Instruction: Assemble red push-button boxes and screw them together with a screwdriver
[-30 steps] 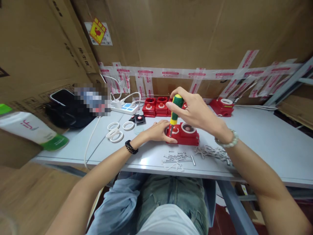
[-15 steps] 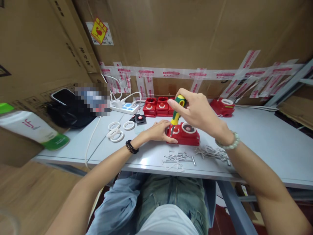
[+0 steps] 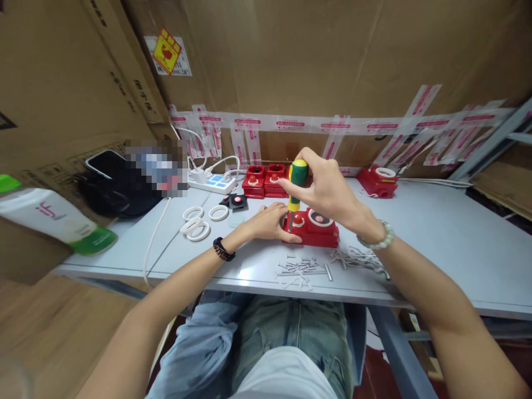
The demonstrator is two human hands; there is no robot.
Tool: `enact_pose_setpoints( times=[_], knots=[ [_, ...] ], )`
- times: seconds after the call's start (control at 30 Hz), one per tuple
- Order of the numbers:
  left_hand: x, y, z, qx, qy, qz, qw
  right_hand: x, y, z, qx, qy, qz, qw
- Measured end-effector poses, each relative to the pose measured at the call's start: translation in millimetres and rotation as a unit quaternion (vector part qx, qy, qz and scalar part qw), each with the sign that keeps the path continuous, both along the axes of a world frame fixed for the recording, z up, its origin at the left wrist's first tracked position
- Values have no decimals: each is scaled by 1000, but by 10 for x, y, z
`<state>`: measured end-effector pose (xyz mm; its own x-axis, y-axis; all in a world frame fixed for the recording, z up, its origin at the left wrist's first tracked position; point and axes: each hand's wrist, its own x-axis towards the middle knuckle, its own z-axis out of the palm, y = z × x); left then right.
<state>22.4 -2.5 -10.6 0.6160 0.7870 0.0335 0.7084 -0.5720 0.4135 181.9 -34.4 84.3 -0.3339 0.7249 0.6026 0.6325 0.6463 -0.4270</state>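
Note:
My right hand (image 3: 326, 180) is closed around the green and yellow handle of a screwdriver (image 3: 297, 180). The shaft points down, its tip at the left front part of a red housing (image 3: 316, 236) lying on the table. On top of this housing are a red round knob (image 3: 298, 220) and a white ring (image 3: 331, 220) around a dark round opening. My left hand (image 3: 274, 223) grips the housing's left end, thumb along the front and fingers behind. In front of it lies a pile of loose screws (image 3: 301, 267), with a tangle of white cords (image 3: 361, 259) to the right.
Several white rings (image 3: 218, 213) and black square parts (image 3: 238, 201) lie left of my hands. More red housings (image 3: 253, 187) line the back, another red housing (image 3: 378, 183) at back right. A power strip (image 3: 214, 182) with cables stands at back left, near a tube bottle (image 3: 58, 219).
The screwdriver has tilted to a more upright stance, and my right hand has shifted slightly left with it. My left hand stays on the housing.

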Motion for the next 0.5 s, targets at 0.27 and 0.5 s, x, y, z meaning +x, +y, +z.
enact_pose_setpoints(
  times=[0.27,0.5],
  knots=[
    [5,17,-14,8,-6,-9,1000,194,42,105,-107,-21,192,975],
    [4,37,-40,27,-24,-17,999,216,6,164,-129,-13,257,958]
  ],
)
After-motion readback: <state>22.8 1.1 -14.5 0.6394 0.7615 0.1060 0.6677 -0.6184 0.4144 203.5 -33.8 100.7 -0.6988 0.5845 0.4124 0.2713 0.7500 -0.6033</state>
